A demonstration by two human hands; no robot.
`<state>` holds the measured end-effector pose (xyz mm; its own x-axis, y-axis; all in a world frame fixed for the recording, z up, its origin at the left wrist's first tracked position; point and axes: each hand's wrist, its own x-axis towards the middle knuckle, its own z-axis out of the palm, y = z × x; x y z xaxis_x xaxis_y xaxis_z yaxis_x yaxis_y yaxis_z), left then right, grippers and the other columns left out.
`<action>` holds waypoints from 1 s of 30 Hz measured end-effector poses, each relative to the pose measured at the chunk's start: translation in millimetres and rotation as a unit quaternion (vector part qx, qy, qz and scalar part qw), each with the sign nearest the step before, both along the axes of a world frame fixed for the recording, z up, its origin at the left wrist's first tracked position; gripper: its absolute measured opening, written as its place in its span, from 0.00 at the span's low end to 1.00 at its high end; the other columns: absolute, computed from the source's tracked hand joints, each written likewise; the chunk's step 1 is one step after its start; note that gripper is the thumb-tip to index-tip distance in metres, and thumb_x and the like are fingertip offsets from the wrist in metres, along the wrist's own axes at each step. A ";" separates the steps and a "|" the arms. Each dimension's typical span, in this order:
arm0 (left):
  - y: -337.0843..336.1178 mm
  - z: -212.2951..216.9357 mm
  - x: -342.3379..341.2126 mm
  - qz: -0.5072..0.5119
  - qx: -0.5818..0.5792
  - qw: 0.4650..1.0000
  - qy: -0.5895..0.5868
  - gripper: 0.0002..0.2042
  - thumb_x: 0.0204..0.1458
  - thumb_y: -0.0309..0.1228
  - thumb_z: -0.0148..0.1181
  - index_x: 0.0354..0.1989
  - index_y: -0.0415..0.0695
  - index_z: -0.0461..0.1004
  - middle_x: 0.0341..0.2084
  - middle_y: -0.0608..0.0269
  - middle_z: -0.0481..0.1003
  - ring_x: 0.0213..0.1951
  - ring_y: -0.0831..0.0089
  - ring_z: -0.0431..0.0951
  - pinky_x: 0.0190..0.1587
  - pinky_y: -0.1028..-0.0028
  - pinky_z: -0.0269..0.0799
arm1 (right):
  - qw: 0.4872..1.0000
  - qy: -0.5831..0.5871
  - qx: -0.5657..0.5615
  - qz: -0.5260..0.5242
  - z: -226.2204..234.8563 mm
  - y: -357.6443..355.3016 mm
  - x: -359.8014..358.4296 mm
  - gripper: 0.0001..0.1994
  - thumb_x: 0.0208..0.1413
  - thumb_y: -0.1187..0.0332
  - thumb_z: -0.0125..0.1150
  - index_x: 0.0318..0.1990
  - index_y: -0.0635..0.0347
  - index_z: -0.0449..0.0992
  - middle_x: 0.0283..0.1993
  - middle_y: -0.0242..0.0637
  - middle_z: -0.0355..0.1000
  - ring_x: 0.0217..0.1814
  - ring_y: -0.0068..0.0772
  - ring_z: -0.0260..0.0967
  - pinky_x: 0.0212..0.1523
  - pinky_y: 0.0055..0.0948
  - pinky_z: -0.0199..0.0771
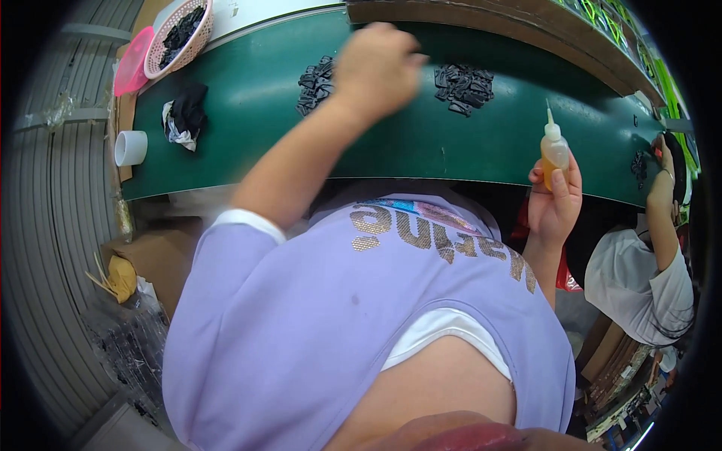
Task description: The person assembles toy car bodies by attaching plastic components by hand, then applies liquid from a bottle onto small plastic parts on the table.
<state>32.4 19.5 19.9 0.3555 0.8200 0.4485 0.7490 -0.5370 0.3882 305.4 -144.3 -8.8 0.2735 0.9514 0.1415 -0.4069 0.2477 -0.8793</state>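
My left hand (378, 69) is reached out over the green table (248, 90), its fingers curled together and a little blurred. A dark bit shows at its fingertips, too small to make out. Close beside that hand lies a pile of small black plastic parts (314, 84), partly covered by it. To its right sits a second pile of black plastic parts (464, 86). My right hand (555, 199), near the table's front edge, is wrapped round a squeeze bottle (555, 154). This bottle is translucent, with amber liquid inside and a thin needle tip pointing up.
At the left are a pink basket (156, 54) of black items, a pink lid (134, 64), a black-and-white cloth (188, 116) and a white roll (131, 148). A ledge (519, 34) borders the far side. A co-worker (639, 270) sits at right, near small black parts (638, 167).
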 end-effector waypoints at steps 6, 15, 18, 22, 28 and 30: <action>30.4 10.6 -76.9 0.165 -0.257 0.944 0.126 0.19 0.41 0.46 0.69 0.35 0.44 0.80 0.34 0.58 0.80 0.39 0.61 0.80 0.44 0.65 0.74 | 0.993 0.120 -0.003 0.004 -8.5 17.0 22.0 0.18 0.59 0.73 0.57 0.56 0.66 0.67 0.56 0.48 0.66 0.44 0.31 0.66 0.38 0.26 0.66; 40.7 5.3 -73.3 0.146 -0.341 0.924 0.095 0.15 0.38 0.42 0.68 0.29 0.45 0.79 0.27 0.61 0.80 0.33 0.66 0.80 0.40 0.69 0.73 | 0.958 0.283 0.014 0.042 -5.4 46.0 17.5 0.14 0.59 0.72 0.58 0.52 0.61 0.69 0.59 0.48 0.65 0.41 0.29 0.62 0.37 0.23 0.63; 45.6 3.2 -71.4 0.107 -0.324 0.938 0.060 0.14 0.37 0.40 0.67 0.26 0.42 0.79 0.21 0.59 0.78 0.27 0.66 0.78 0.34 0.68 0.73 | 0.957 0.289 0.005 0.041 0.5 43.8 15.4 0.12 0.62 0.66 0.54 0.50 0.60 0.70 0.59 0.51 0.65 0.36 0.27 0.62 0.34 0.23 0.64; 27.4 10.8 -69.6 0.047 -0.323 0.940 -0.101 0.09 0.41 0.32 0.67 0.24 0.39 0.78 0.19 0.63 0.76 0.23 0.76 0.74 0.27 0.75 0.70 | 0.940 0.334 -0.037 0.056 -7.1 41.7 11.3 0.16 0.63 0.59 0.51 0.52 0.60 0.69 0.58 0.55 0.65 0.32 0.28 0.67 0.33 0.25 0.68; -19.3 32.9 -1.5 -0.127 -0.514 0.760 -0.378 0.14 0.53 0.20 0.56 0.50 0.38 0.71 0.34 0.62 0.74 0.23 0.80 0.72 0.24 0.83 0.71 | 0.946 0.321 -0.017 0.048 -18.5 38.2 1.9 0.19 0.57 0.66 0.60 0.55 0.60 0.68 0.56 0.53 0.67 0.43 0.29 0.69 0.38 0.27 0.70; -28.2 23.8 16.0 -0.123 -0.581 0.702 -0.392 0.13 0.57 0.20 0.53 0.51 0.36 0.71 0.29 0.64 0.72 0.24 0.79 0.74 0.27 0.81 0.74 | 0.946 0.321 -0.014 0.048 -16.7 39.1 -0.8 0.19 0.58 0.66 0.59 0.55 0.60 0.68 0.56 0.52 0.68 0.44 0.30 0.69 0.38 0.27 0.69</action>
<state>48.4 -8.7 43.6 0.5676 0.7512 -0.3369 -0.0001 0.4093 0.9124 304.6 -105.2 -25.5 0.2066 0.9772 -0.0494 -0.8784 0.1630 -0.4493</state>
